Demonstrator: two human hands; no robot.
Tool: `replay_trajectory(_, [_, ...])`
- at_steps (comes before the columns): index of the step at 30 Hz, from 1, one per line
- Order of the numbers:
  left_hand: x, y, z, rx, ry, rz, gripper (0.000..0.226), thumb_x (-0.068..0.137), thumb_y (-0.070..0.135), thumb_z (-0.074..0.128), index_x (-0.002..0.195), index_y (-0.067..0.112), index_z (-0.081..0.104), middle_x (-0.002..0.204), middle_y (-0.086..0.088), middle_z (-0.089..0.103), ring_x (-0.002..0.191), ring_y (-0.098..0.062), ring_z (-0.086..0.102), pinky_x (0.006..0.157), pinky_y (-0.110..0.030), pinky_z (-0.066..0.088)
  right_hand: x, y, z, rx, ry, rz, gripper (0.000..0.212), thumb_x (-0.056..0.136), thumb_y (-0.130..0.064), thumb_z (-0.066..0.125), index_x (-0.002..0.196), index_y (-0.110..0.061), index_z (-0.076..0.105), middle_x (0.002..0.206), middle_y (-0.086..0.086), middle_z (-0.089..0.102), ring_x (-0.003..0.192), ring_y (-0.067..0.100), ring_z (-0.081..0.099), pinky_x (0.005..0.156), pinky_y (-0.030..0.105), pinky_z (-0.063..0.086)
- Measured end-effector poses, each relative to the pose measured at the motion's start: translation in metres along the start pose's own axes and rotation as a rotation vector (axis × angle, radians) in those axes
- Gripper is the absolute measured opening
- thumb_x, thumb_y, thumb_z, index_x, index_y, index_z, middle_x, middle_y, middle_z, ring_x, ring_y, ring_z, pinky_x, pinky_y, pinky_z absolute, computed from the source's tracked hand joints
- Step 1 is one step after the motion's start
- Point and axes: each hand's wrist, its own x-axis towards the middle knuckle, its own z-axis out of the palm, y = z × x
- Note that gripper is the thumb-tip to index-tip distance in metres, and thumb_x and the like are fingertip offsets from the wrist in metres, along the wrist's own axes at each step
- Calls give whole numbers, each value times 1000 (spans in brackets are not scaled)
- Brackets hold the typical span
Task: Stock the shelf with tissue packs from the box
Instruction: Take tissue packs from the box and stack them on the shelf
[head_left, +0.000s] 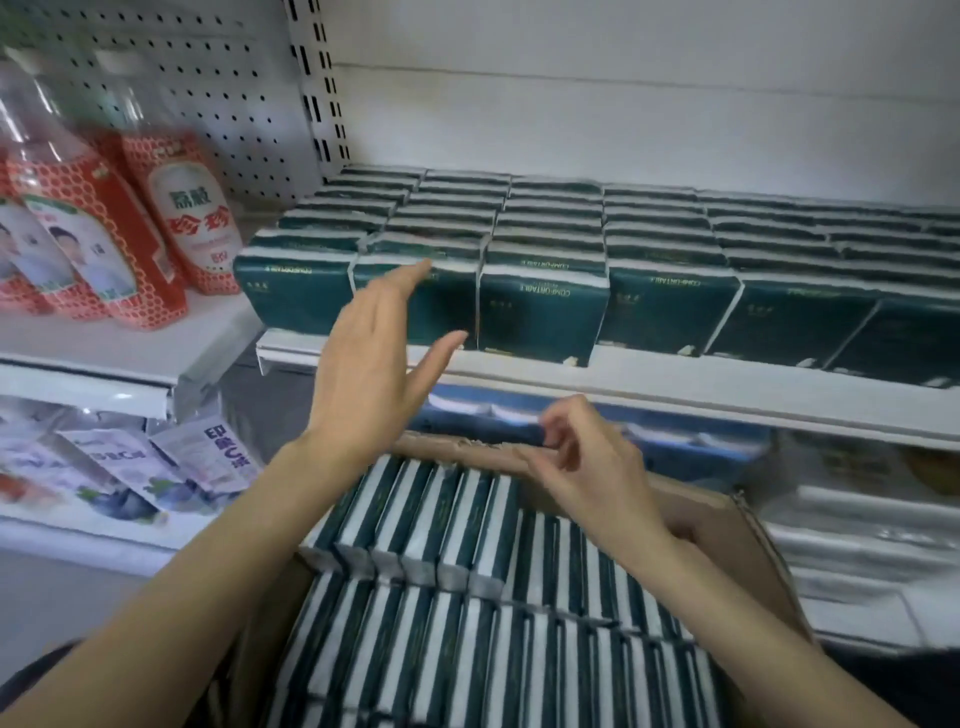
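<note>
From my station I see the white metal shelf (675, 387) already carrying a full single layer of dark green plastic-wrapped tissue packs (543, 306), standing in tight rows from the front lip back to the wall and across the whole width in view. There is open room above that layer, so I judge a second tier is what remains. The brown cardboard box (737, 530) below is crammed with packs on edge (441, 540), green and white stripes showing, so most of the stock has not gone up yet; I'd call the job partly done.

My left hand (374, 353) is flat, fingers straight and spread, gripping nothing, its fingertips at the face of the second front pack from the left. My right hand (587, 467) hangs over the box's torn far rim with fingers curled; blur keeps me from telling whether it pinches the cardboard or nothing.

Red-labelled clear plastic bottles (176, 208) stand on the neighbouring shelf to the left
</note>
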Motion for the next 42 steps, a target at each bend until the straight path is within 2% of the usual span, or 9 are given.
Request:
replay_trajectory(5, [-106,-33,-9,139,-26,-103,39,94,37,51,118,6,48,112,-16,58,101,-30,51,86,-40,38,-28,23,30,-280,-497,-21,54,89,-51,59,133,-25,43,131,-6,49,119,12,46,85,32,44])
replay_trajectory(10, [-139,-65,-13,237,-360,-734,76,84,60,57,136,6,42,137,-21,43,126,-42,40,103,-54,33,-25,41,57,-252,-494,164,79,84,-55,64,146,-20,30,145,1,35,135,20,31,104,32,33])
replay_trajectory(14, [-137,-74,-10,187,-549,-991,81,83,74,40,135,12,35,131,-20,52,119,-40,50,93,-49,38,-18,44,68,-162,-478,305,88,80,-55,68,148,-18,27,151,5,30,139,24,26,112,37,30])
replay_trajectory(18, [-143,-68,-6,313,-640,-863,71,84,76,31,110,12,43,109,-19,62,99,-38,60,78,-43,42,-14,47,71,-188,-504,345,86,78,-50,73,146,-16,33,147,7,32,138,26,26,111,38,30])
replay_trajectory(22, [-149,-62,-9,350,-648,-722,77,83,76,31,126,12,38,115,-14,61,100,-37,61,79,-44,45,-16,46,67,-149,-466,388,84,75,-44,78,143,-14,39,140,7,35,134,24,30,109,35,32])
replay_trajectory(27, [-155,-57,-15,331,-673,-664,82,81,78,28,133,14,34,122,-14,60,104,-37,62,82,-45,46,-20,49,59,-63,-388,448,66,71,-36,83,126,-12,57,118,4,49,98,17,52,79,24,41])
replay_trajectory(30, [-159,-48,-17,343,-691,-663,83,82,78,28,136,14,31,125,-14,59,105,-37,61,83,-44,46,-27,56,58,14,-337,534,65,70,-36,84,123,-10,59,110,6,62,96,18,59,76,24,43])
replay_trajectory(36, [-172,-19,-20,324,-670,-711,86,82,76,31,143,15,27,132,-13,54,108,-37,60,86,-43,46,-40,62,52,121,-228,572,40,69,-28,85,101,-11,68,95,1,65,91,18,60,76,25,43])
replay_trajectory(42, [-180,-7,-23,273,-676,-772,94,79,80,26,149,17,18,141,-13,48,116,-37,56,91,-46,45,-51,60,41,136,-154,550,23,65,-29,88,74,-18,69,74,-5,65,71,7,58,57,16,39])
